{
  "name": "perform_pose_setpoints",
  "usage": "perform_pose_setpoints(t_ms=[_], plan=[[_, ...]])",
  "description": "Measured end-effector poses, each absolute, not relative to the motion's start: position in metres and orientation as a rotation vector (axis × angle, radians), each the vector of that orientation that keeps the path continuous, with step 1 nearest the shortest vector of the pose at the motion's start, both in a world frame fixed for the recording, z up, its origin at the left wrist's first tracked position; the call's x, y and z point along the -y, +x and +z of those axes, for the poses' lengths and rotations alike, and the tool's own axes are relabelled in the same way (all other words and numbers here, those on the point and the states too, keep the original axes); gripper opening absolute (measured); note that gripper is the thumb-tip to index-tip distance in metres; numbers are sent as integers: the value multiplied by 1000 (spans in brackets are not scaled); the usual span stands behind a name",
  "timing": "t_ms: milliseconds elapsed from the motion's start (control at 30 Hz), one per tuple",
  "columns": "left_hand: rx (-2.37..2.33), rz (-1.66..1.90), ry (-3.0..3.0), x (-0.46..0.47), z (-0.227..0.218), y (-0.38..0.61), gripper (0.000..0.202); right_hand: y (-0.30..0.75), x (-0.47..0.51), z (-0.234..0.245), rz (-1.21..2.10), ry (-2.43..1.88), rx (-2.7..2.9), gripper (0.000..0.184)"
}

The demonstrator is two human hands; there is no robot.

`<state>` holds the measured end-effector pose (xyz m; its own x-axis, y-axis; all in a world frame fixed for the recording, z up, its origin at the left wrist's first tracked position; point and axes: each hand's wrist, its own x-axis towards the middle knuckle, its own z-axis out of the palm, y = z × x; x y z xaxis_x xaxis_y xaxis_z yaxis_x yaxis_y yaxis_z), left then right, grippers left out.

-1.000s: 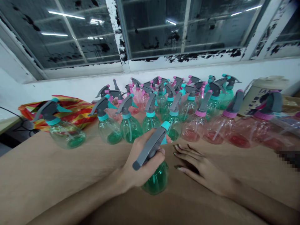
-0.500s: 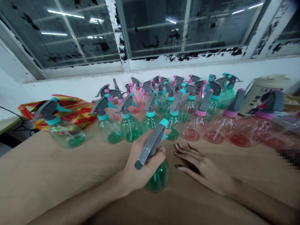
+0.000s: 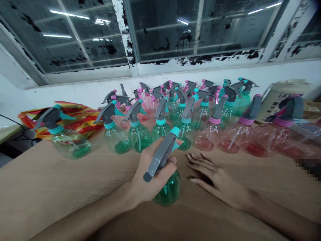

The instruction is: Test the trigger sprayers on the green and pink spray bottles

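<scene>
My left hand (image 3: pixel 150 177) is wrapped round a green spray bottle (image 3: pixel 169 190) with a grey trigger head, which stands near the middle of the tan table (image 3: pixel 62 180). My right hand (image 3: pixel 213 182) lies flat on the table just right of that bottle, fingers stretched out and holding nothing. Behind both hands stands a crowd of several green spray bottles (image 3: pixel 139 135) and pink spray bottles (image 3: pixel 227 140). One green bottle (image 3: pixel 71 142) stands apart at the left.
A red and yellow striped bag (image 3: pixel 80 117) lies at the back left. A cream jug (image 3: pixel 281 98) stands at the back right. A white wall and a peeling window frame (image 3: pixel 175 67) close off the far side. A black cable (image 3: pixel 15 132) hangs at the left edge.
The held bottle shifted slightly away from me and stands a bit more upright. My right hand has stayed flat in place.
</scene>
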<state>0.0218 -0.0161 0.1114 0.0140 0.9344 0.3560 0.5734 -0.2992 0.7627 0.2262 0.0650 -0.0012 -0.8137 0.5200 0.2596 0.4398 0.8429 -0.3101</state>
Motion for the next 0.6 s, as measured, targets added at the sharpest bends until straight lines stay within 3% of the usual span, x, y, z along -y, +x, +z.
perform_pose_setpoints(t_ms=[233,600], plan=[[-1490,1148,2014,15,118,19,9,227,-65,-1,343,-733,2684,47],[-1449,1202,1984,15,103,17,23,227,-65,-3,356,-731,2658,47]])
